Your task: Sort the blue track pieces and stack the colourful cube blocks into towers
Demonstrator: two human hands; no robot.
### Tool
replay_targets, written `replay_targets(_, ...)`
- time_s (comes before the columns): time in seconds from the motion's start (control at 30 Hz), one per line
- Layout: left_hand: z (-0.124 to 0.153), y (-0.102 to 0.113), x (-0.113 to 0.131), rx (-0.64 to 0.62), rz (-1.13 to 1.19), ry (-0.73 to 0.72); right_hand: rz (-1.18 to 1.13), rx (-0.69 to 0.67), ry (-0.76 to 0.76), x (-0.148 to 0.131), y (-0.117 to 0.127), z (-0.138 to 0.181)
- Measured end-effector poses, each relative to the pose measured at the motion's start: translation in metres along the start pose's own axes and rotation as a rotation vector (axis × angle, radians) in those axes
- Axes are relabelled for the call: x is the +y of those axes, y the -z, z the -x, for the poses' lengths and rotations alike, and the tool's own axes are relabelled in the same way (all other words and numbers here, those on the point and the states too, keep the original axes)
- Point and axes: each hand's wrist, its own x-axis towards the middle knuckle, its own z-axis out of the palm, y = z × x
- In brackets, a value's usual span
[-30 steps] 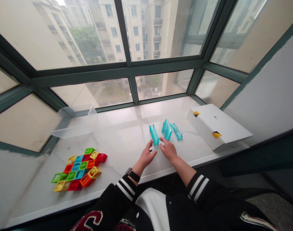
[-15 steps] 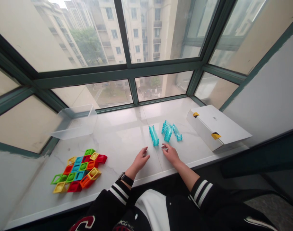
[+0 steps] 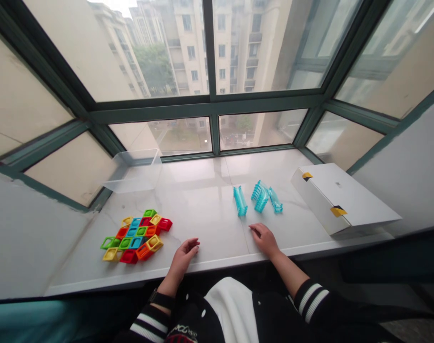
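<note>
Left hand: your left hand point(image 3: 183, 256) is at the front edge of the surface point(image 3: 210, 216), to the right of the blocks; its grip is loosely spread, with the fingers a little bent and the palm turned inward.
Right hand: your right hand point(image 3: 264, 239) is also near the front edge, with its grip loosely spread and the fingers bent; the fingertips point to the left.
Blue pieces: three see-through pieces lie in front of your right hand, near it but apart. The straight piece point(image 3: 240, 202) is at left, the curved piece point(image 3: 261, 196) in the middle, and the small piece point(image 3: 275, 200) just beside it at right.
Blocks: the coloured blocks point(image 3: 134, 237) lie close together in slanting rows on the left part of the surface.
Bin: the clear bin point(image 3: 136, 178) stands behind the blocks, by the window frame point(image 3: 152, 113).
Box: the white box point(image 3: 349, 197), with two yellow and black tabs, lies at the right end.
Wrist: you wear a dark band point(image 3: 162, 300) on the left one.
</note>
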Motion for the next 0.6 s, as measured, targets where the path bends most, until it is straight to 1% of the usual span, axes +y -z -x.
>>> replay_targets(0.07, 0.009, -0.003, -0.001, 0.073, 0.032, -0.02, 0.018, -0.001, 0.015, 0.001, 0.0, 0.001)
replay_targets(0.1, 0.012, -0.006, 0.0, 0.09, 0.038, -0.031, 0.027, -0.001, 0.022, 0.001, -0.001, 0.001)
replay_targets(0.23, 0.015, -0.015, 0.006, 0.068, 0.032, -0.056, 0.076, 0.016, 0.042, 0.0, -0.005, 0.009)
replay_targets(0.33, 0.018, -0.014, 0.009, 0.053, 0.039, -0.048, 0.123, 0.032, 0.064, -0.001, -0.009, 0.018)
replay_targets(0.43, 0.023, -0.008, 0.009, 0.049, 0.002, -0.021, 0.179, 0.045, 0.076, 0.0, -0.012, 0.027)
replay_targets(0.5, 0.027, 0.001, 0.01, 0.033, -0.062, -0.016, 0.211, 0.048, 0.071, 0.001, -0.013, 0.03)
replay_targets(0.57, 0.029, 0.014, 0.015, 0.027, -0.133, -0.054, 0.226, 0.045, 0.057, 0.001, -0.013, 0.031)
replay_targets(0.6, 0.028, 0.022, 0.018, 0.049, -0.163, -0.091, 0.228, 0.044, 0.05, 0.0, -0.013, 0.03)
